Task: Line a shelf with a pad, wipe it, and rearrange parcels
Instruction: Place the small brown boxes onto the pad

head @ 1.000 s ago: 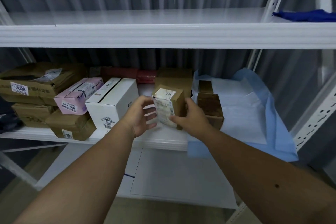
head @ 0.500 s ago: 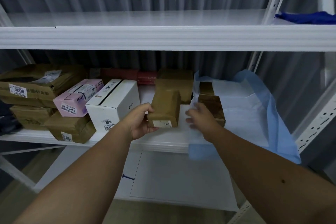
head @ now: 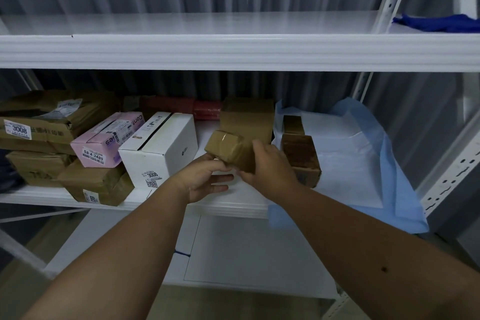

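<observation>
White metal shelving fills the head view against a grey corrugated wall, with three shelf boards showing: an upper shelf (head: 181,23) across the top, a middle shelf (head: 220,205) at centre, and a lower shelf (head: 246,249) beneath the arms. One blue cloth (head: 436,24) lies at the upper right on the upper shelf. One blue-edged pad (head: 363,163) covers the right part of the middle shelf, its front edge hanging over the lip. Two dark brown boxes (head: 298,153) sit on the pad's left edge, one behind the other. Left of centre stand one white box (head: 161,148) and one pink box (head: 109,138); three brown parcels (head: 39,122) are stacked at the far left. One red package (head: 181,109) and one larger brown carton (head: 246,117) stand at the back.

At the frame's centre, one small brown taped parcel (head: 228,149) is held tilted above the middle shelf's front edge. The left hand (head: 205,179) supports it from below at its lower left, fingers stretched out beneath. The right hand (head: 270,166) has its grip clamped on the parcel's right end, fingers curled over it.
</observation>
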